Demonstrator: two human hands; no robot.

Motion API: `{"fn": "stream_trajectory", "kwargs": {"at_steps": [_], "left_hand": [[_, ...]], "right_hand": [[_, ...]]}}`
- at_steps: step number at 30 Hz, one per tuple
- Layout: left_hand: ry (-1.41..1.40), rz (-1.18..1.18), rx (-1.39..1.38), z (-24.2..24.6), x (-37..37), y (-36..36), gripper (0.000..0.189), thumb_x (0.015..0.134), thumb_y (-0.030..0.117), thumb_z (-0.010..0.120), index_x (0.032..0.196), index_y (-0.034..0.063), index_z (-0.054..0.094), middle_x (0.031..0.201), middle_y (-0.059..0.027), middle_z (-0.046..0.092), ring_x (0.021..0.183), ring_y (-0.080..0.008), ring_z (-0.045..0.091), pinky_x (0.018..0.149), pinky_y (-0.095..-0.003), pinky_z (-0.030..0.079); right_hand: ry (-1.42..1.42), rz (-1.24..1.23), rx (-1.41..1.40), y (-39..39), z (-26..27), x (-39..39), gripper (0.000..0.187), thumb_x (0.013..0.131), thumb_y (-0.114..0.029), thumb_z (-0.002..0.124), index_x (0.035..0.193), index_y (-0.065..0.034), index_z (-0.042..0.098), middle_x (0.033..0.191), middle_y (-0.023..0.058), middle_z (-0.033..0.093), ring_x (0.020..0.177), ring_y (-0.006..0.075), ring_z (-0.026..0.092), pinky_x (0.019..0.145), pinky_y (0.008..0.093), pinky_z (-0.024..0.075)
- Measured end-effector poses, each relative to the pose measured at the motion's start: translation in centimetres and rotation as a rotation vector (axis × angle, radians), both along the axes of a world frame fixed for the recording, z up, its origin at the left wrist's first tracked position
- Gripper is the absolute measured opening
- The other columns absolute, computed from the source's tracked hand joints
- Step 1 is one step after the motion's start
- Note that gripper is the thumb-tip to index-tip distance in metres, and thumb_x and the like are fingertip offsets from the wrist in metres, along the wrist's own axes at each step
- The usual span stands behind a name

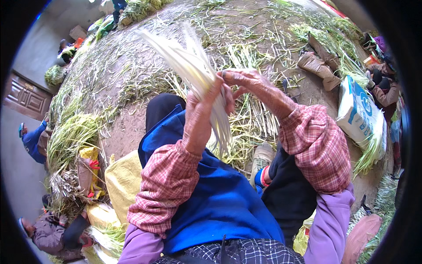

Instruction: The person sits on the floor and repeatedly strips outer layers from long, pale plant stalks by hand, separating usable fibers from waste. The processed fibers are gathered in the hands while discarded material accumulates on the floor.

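My left hand [206, 114] is closed around a bundle of pale, leafy vegetable stalks [194, 64]. The bundle's pale ends fan out up and to the left, blurred, while the other ends hang below the fist. At the left thumb are the fingertips of my right hand [247, 81], bent close together against the bundle's edge; whether they pinch a stalk cannot be made out. Both hands are raised over a blue apron [211, 198] on my lap. Beneath them on the floor lies a heap of loose stalks and trimmings [255, 122].
Green trimmings [145, 82] litter the earthen floor. A yellow sack [123, 184] is at my left, near a pile of long leaves [75, 132]. To the right stands a white-and-blue package [357, 112] with greens on it. Several people sit around the edges, including one in blue [34, 145].
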State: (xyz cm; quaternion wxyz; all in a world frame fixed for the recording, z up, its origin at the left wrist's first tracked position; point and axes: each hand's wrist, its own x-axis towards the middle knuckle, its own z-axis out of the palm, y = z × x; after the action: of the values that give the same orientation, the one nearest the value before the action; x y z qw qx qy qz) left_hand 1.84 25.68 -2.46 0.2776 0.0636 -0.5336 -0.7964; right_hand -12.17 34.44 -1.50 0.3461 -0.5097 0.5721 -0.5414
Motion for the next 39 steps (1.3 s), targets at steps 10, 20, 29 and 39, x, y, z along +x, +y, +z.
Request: {"fn": "stream_trajectory", "kwargs": {"at_steps": [10,20,29,39], "left_hand": [[-0.122,-0.174,-0.032,-1.4,-0.2,1.4,0.027,0.094,0.029,0.054,0.087,0.0029,0.056,0.067,-0.0027,0.055,0.058,-0.0095,0.054,0.052,-0.0229,0.041],[-0.065,-0.058,0.056,-2.3,-0.4,1.3,0.028,0.094,0.029,0.053,0.097,0.0012,0.057,0.076,-0.0056,0.061,0.062,-0.0119,0.058,0.057,-0.0254,0.048],[-0.044,0.002,0.073,-1.6,-0.2,1.2,0.031,0.094,0.023,0.053,0.113,-0.0017,0.055,0.086,-0.0108,0.064,0.072,-0.0176,0.064,0.069,-0.03,0.054],[-0.101,-0.07,0.033,-1.4,-0.4,1.1,0.032,0.094,0.024,0.05,0.109,-0.0043,0.056,0.09,-0.012,0.065,0.076,-0.019,0.065,0.073,-0.0304,0.053]], "right_hand": [[-0.06,-0.065,-0.12,-1.5,0.3,1.1,0.053,0.084,-0.044,0.061,0.102,0.0051,0.055,0.075,0.013,0.063,0.046,0.0185,0.061,0.033,0.0253,0.0475],[-0.119,-0.104,0.093,-0.8,1.7,1.0,0.054,0.092,-0.047,0.048,0.101,0.0054,0.059,0.074,0.0099,0.063,0.057,0.0126,0.059,0.052,0.0258,0.0498],[-0.312,-0.174,0.042,-1.7,1.4,1.7,0.055,0.095,-0.045,0.041,0.117,0.0031,0.055,0.091,0.0089,0.065,0.075,0.0127,0.059,0.069,0.0288,0.0495],[-0.261,-0.208,0.07,-1.6,1.9,1.6,0.049,0.095,-0.045,0.042,0.098,-0.0002,0.062,0.079,0.0026,0.061,0.066,0.0075,0.054,0.058,0.0249,0.0457]]}}
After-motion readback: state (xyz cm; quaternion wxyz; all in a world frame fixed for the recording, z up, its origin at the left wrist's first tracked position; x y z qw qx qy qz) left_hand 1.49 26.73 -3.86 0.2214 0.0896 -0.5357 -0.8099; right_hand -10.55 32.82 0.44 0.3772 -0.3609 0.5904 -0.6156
